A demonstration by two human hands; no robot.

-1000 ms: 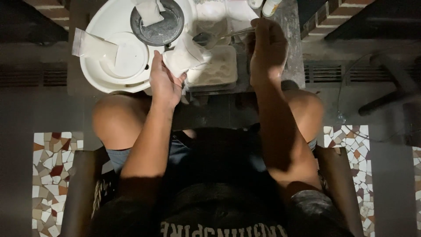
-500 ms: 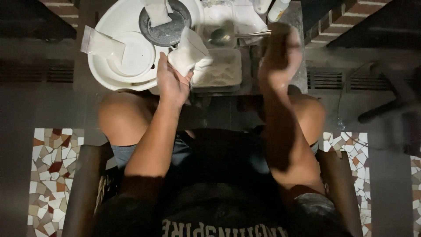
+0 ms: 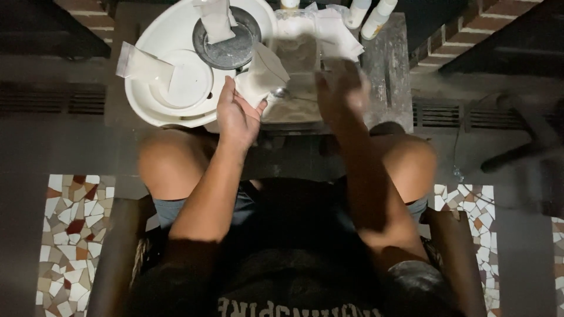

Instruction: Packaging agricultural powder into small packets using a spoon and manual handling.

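Note:
My left hand [image 3: 238, 114] grips the lower edge of a white paper packet [image 3: 261, 73] at the near edge of a small dark table [image 3: 388, 70]. Beside it my right hand [image 3: 343, 94] hovers over a clear plastic container [image 3: 296, 56]; motion blur hides whether it holds anything. A metal spoon bowl [image 3: 280, 93] shows between the two hands. Left of the packet lies a large white round tray [image 3: 158, 103] carrying a dark round disc [image 3: 232, 50], with another white packet [image 3: 214, 20] standing on the disc.
A flat white packet [image 3: 141, 64] leans on the tray's left side. Two white bottles [image 3: 370, 14] stand at the table's far right. My bare knees sit under the table's near edge. Mosaic floor tiles [image 3: 70, 235] flank the chair, and a brick wall [image 3: 464, 29] rises at right.
My right hand has come down from the table's far edge toward me and is now blurred in motion. My left hand keeps the white packet. The view has shifted slightly.

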